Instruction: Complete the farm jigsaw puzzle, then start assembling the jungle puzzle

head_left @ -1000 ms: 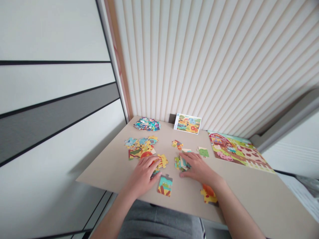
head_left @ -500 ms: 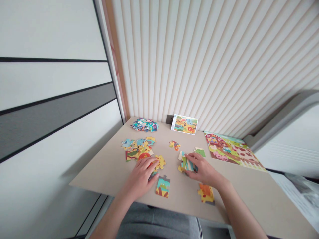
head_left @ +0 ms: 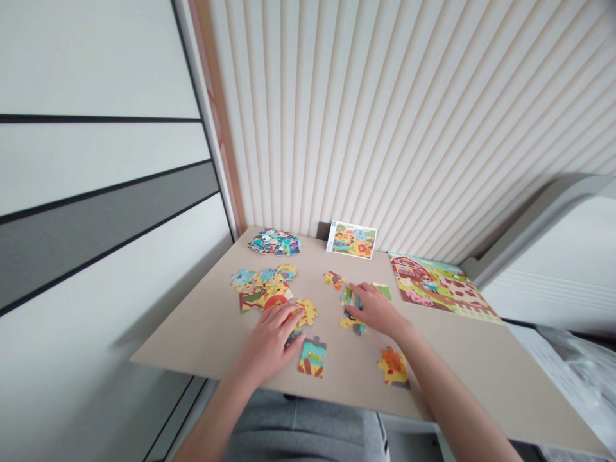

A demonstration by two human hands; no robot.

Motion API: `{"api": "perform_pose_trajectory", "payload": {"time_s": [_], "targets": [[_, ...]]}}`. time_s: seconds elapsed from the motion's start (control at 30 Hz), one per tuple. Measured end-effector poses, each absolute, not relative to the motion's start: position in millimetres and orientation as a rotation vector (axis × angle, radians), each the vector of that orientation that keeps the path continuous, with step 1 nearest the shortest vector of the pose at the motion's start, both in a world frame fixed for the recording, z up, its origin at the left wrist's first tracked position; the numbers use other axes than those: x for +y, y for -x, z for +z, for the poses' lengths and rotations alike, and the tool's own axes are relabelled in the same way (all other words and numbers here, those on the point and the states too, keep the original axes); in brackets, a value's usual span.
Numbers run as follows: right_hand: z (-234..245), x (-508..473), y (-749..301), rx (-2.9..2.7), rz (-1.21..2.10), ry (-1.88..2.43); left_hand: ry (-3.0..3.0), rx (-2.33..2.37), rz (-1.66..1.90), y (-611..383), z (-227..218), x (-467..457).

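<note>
My left hand (head_left: 271, 341) rests at the near right end of a loose heap of puzzle pieces (head_left: 262, 298). Its fingers lie over some yellow pieces, thumb apart, partly hiding them. My right hand (head_left: 378, 309) has thumb and fingers round a green and blue puzzle piece (head_left: 353, 298), low over the table. Just below that hand lies a yellow and dark puzzle piece (head_left: 353, 323). A frog puzzle piece (head_left: 312, 357) sits right of my left hand. An orange and yellow puzzle piece (head_left: 393, 367) is beside my right forearm. Behind my right hand is a green piece (head_left: 384, 291).
The beige table (head_left: 202, 333) carries a pile of blue and purple pieces (head_left: 274, 242) at the back left. A picture card (head_left: 353, 239) leans against the pleated wall. A finished farm puzzle (head_left: 440, 287) lies at the right. Small joined pieces (head_left: 333, 280) lie mid-table.
My right hand has shifted slightly away from me and left, with a piece between its fingers; the yellow and dark piece below shows more. My left hand has hardly moved. The view has shifted slightly.
</note>
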State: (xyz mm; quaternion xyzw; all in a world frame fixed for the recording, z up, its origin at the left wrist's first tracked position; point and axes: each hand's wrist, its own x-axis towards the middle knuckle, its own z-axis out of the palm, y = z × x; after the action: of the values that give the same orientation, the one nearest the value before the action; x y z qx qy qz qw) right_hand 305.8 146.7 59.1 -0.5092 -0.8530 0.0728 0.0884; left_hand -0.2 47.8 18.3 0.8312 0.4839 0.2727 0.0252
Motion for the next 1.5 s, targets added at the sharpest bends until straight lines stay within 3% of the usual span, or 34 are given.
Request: {"api": "perform_pose_trajectory", "payload": {"time_s": [0.37, 0.67, 0.93, 1.23, 1.5], "targets": [[75, 129, -313, -2.519, 0.259, 1.433, -2.581, 1.517, 0.863, 1, 16, 48], [59, 91, -313, -2.595, 0.371, 1.453, -2.312, 1.828, 1.227, 2, 17, 48], [57, 104, -311, -2.568, 0.326, 1.336, -2.040, 1.940, 1.494, 12, 13, 50], [50, 145, -312, -2.520, 0.311, 1.487, -2.041, 1.935, 1.470, 11, 15, 49], [47, 156, -315, -2.500, 0.351, 1.555, -1.809, 1.926, 1.808, 21, 18, 48]]}}
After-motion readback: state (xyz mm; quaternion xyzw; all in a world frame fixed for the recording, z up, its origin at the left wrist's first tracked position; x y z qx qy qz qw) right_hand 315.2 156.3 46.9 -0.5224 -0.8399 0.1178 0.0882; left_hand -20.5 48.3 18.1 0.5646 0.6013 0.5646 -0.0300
